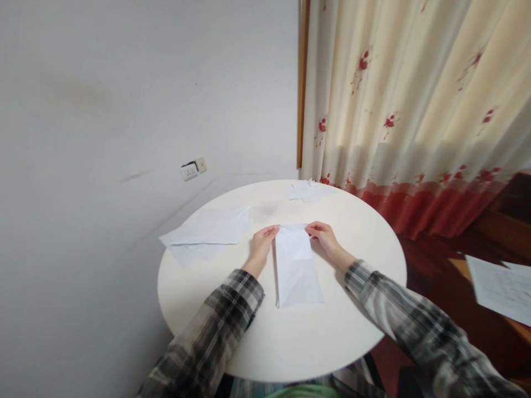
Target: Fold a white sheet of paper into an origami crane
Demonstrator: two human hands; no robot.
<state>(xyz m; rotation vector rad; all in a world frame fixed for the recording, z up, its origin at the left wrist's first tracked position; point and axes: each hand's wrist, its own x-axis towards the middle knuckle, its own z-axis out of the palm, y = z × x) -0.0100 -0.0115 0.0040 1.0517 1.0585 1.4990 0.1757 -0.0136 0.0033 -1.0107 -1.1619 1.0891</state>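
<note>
A folded white sheet of paper [295,271] lies lengthwise on the round white table [352,331] in front of me. My left hand [262,245] pinches its far left corner, fingers closed on the edge. On the other side, my right hand [325,236] grips the far right corner the same way. Both sleeves are plaid.
A stack of white sheets [209,231] lies at the table's left edge, and a smaller crumpled paper [306,190] sits at the far rim. A cream curtain with red flowers [415,110] hangs behind. More papers [500,287] rest on a wooden surface at the right.
</note>
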